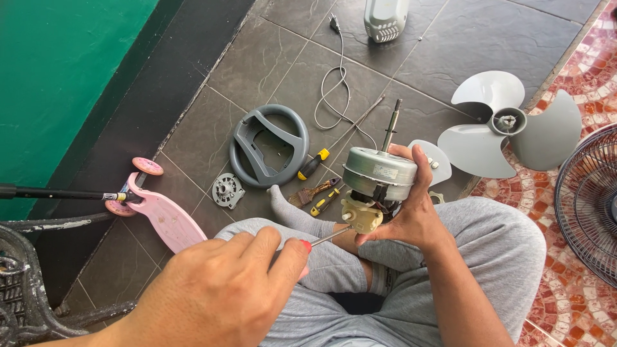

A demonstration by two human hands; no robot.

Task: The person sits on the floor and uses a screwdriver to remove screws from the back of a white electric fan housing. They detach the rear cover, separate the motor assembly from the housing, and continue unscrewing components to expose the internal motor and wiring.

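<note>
Right hand [411,215] grips fan motor [379,173]; left hand [225,289] clenches screwdriver [331,236], tip probably at cream gearbox [361,215] screw. Keep shaft straight, motor steady.

Floor [450,38]: dark grey tiles, with red mosaic paving at the right edge. Lying on it: fan blade [508,125], grey ring [270,145], cord [334,90], screwdrivers [321,177], brush [307,195], round metal plate [228,191], pink scooter [157,209], fan grille [591,199].

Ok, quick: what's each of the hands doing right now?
Left hand: closed on a screwdriver, tip at the motor's cream gearbox.
Right hand: closed around the fan motor, holding it up.
</note>
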